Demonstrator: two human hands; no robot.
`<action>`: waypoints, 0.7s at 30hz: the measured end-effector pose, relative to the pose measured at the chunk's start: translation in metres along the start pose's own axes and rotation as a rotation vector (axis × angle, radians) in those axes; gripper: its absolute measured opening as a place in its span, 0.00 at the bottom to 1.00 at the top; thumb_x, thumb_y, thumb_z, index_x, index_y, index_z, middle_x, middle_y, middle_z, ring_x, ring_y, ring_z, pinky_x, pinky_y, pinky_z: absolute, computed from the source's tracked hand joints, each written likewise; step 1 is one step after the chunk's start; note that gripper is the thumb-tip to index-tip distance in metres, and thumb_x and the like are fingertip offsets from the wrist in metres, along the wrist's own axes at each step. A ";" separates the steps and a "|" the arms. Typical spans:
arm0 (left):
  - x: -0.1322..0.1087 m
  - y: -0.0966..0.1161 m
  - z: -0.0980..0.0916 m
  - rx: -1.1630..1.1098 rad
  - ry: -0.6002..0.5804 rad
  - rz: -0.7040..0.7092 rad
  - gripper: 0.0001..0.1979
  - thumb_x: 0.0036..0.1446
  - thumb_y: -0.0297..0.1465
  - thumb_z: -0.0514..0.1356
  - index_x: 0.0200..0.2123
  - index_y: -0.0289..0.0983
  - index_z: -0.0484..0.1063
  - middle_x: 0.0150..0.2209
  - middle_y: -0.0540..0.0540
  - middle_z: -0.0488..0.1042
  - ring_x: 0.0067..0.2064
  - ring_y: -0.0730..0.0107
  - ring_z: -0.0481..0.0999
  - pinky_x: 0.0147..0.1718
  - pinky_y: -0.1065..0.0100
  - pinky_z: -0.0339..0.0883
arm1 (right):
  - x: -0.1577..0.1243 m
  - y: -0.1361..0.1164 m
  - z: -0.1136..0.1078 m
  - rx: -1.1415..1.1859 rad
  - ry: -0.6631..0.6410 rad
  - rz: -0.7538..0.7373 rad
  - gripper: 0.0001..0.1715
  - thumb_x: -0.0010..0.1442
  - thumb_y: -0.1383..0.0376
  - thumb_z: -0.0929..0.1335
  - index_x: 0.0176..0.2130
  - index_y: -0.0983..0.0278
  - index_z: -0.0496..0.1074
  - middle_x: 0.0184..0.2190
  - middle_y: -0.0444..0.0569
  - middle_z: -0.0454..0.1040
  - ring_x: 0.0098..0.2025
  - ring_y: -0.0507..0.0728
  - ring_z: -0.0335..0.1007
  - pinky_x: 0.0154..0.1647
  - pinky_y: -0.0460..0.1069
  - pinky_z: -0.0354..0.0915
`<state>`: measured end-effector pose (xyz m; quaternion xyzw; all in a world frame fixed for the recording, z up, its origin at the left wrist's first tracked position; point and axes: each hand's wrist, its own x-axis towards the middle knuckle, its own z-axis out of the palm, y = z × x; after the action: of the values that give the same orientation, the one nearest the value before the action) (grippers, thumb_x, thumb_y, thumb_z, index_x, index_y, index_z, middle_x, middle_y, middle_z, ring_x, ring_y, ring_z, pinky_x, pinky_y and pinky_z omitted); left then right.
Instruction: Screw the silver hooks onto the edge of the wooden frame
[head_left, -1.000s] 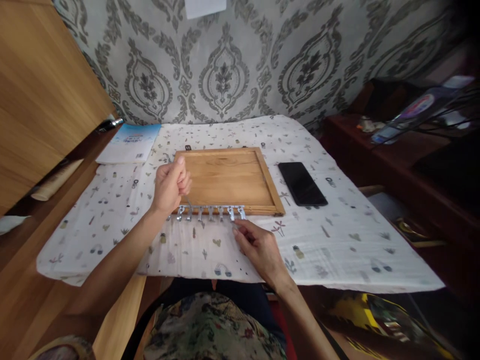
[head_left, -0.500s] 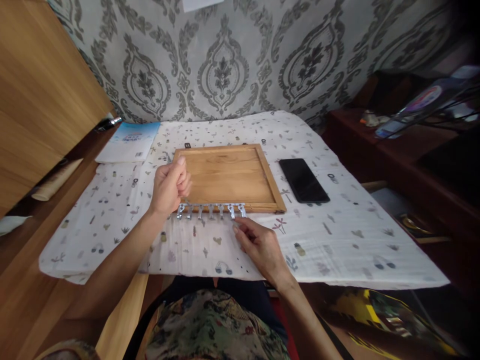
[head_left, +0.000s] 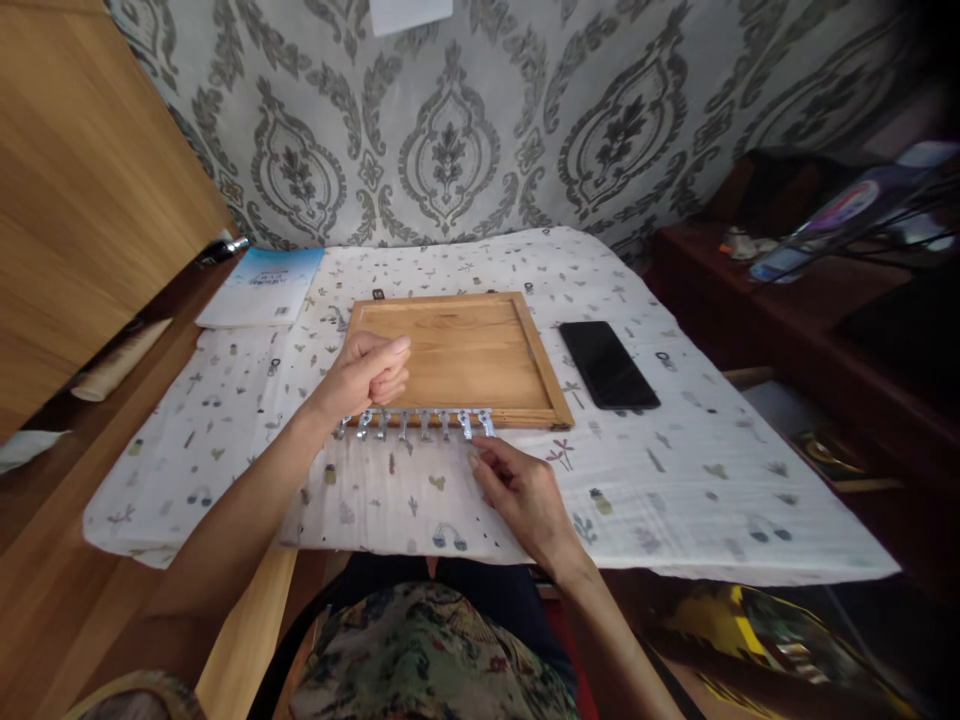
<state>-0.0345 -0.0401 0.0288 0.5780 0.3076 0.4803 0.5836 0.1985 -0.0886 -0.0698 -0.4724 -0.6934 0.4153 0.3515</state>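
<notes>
A shallow wooden frame with a flat panel (head_left: 465, 350) lies on the patterned cloth. Along its near edge runs a silvery metal hook rail (head_left: 425, 425), its several hooks pointing towards me. My left hand (head_left: 371, 372) is closed in a fist above the left part of the panel, and whatever it may hold is hidden by the fingers. At the rail's right end, my right hand (head_left: 521, 490) has thumb and forefinger pinched at the last hook. Its other fingers are curled under.
A black phone (head_left: 609, 365) lies right of the frame. A blue and white booklet (head_left: 261, 288) is at the back left. The cloth (head_left: 712, 520) hangs over the table's near edge. Beside the table on the right, a bottle (head_left: 817, 225) is on a dark red surface.
My left fist has shifted right and slightly down over the panel, uncovering the rail's left end. My right hand stays at the rail's right end. The view has moved slightly.
</notes>
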 end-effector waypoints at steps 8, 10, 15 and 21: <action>-0.011 0.003 -0.005 -0.060 0.476 0.145 0.35 0.57 0.47 0.66 0.15 0.37 0.48 0.13 0.59 0.42 0.13 0.86 0.42 0.14 0.77 0.39 | 0.001 0.000 0.000 -0.036 0.007 -0.011 0.20 0.63 0.58 0.65 0.48 0.65 0.78 0.26 0.47 0.77 0.22 0.53 0.69 0.22 0.46 0.64; -0.014 0.005 -0.008 -0.047 0.555 0.153 0.34 0.59 0.46 0.65 0.15 0.37 0.48 0.13 0.59 0.42 0.13 0.86 0.43 0.13 0.77 0.39 | 0.001 0.001 0.000 -0.044 0.010 -0.007 0.20 0.63 0.57 0.65 0.47 0.65 0.78 0.25 0.46 0.77 0.21 0.52 0.68 0.21 0.46 0.64; -0.015 0.004 -0.010 -0.027 0.602 0.160 0.33 0.60 0.46 0.65 0.14 0.37 0.50 0.13 0.59 0.44 0.13 0.86 0.43 0.14 0.76 0.39 | 0.001 0.001 0.001 -0.047 0.015 -0.024 0.20 0.63 0.56 0.65 0.46 0.64 0.78 0.24 0.46 0.76 0.21 0.52 0.68 0.21 0.46 0.63; -0.015 0.005 -0.010 -0.019 0.610 0.180 0.33 0.59 0.45 0.66 0.14 0.37 0.50 0.13 0.59 0.44 0.14 0.86 0.44 0.14 0.76 0.39 | 0.001 0.000 0.000 -0.053 0.013 0.000 0.21 0.63 0.55 0.65 0.47 0.65 0.78 0.25 0.46 0.75 0.21 0.53 0.67 0.21 0.46 0.62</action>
<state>-0.0495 -0.0509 0.0291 0.4267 0.4114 0.6840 0.4252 0.1982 -0.0873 -0.0701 -0.4841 -0.7018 0.3938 0.3435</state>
